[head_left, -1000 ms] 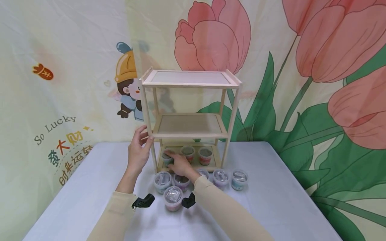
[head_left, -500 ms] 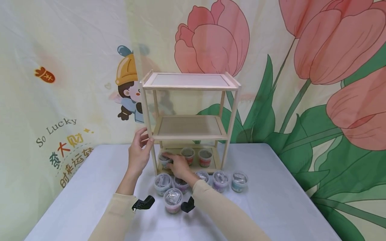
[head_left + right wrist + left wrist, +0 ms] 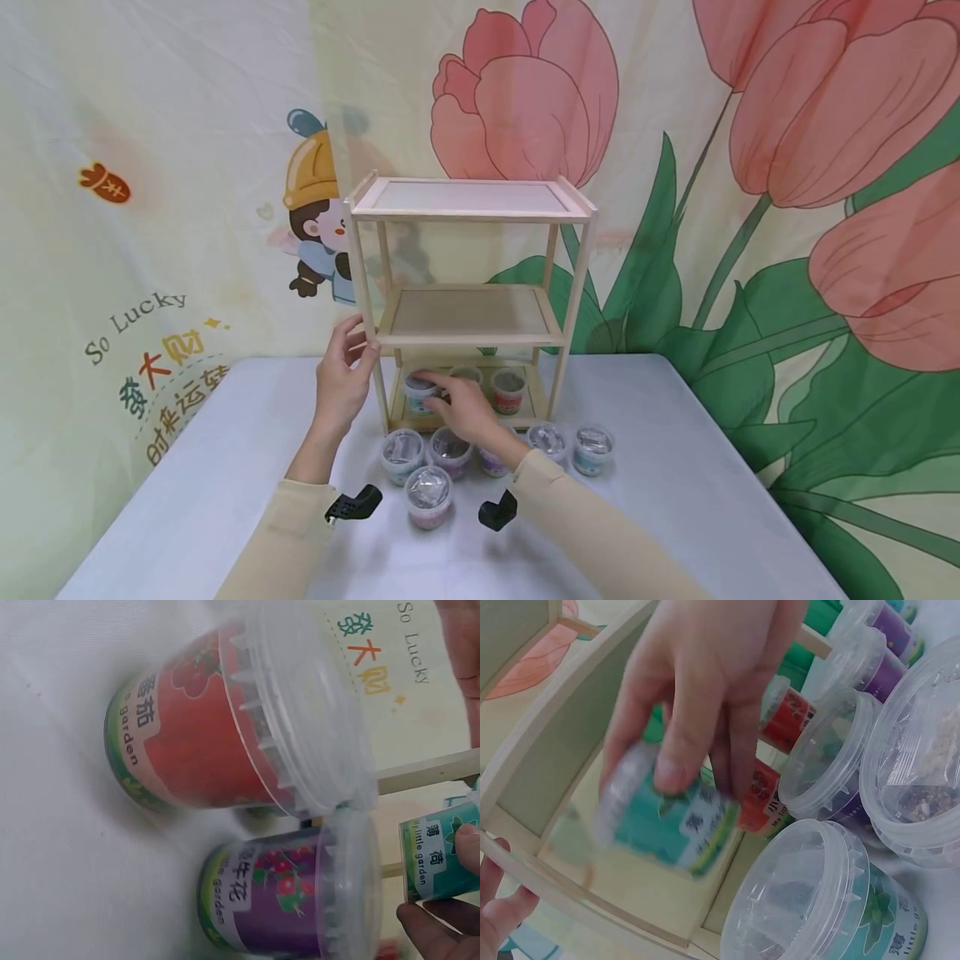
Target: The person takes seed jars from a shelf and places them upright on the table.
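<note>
In the head view my right hand reaches into the bottom tier of a small wooden shelf rack. Thumb and fingers grip a teal-labelled plastic cup with a clear lid; the left wrist view has this cup tilted and blurred. To its right on that tier are two red-labelled cups, the nearer in plain sight and the other mostly behind my hand. My left hand holds the rack's left front post at middle-tier height, thumb in front.
Several lidded cups stand on the white tablecloth before the rack, among them a front cup, a purple-labelled cup and a teal cup at right. A printed cloth hangs behind.
The right hand has shifted slightly right, uncovering more of the teal cup and covering one red-labelled cup. The left hand stays on the post.
</note>
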`<state>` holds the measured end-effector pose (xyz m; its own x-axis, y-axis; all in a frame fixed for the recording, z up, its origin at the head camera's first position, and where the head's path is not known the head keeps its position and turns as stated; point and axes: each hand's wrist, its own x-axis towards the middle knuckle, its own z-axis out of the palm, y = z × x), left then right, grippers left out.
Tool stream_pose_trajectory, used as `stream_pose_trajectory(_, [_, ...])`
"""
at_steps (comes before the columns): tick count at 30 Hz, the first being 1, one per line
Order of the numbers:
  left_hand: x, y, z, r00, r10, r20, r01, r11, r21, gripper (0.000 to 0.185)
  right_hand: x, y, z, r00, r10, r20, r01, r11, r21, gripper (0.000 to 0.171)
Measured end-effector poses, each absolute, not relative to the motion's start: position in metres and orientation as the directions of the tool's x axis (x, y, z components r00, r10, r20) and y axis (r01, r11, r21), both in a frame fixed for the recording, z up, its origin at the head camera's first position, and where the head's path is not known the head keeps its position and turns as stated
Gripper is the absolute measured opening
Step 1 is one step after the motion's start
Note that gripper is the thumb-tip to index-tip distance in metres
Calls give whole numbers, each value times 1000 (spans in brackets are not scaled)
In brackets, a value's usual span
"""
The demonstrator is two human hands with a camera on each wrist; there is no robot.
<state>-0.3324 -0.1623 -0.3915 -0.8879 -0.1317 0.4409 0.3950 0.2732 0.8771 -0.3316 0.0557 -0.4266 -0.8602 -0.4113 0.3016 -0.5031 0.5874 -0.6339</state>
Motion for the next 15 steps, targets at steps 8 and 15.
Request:
stream_pose_trajectory(8, [-332, -162, -391, -888, -126, 443, 395, 283, 874, 51, -308, 83, -404, -819, -455, 349, -565, 533, -630, 50])
stream_pose_trajectory(15, [-332, -163, -391, -887, -127, 444, 396, 287, 872, 50, -292, 106, -401, -808, -449, 381, -579, 492, -650, 50])
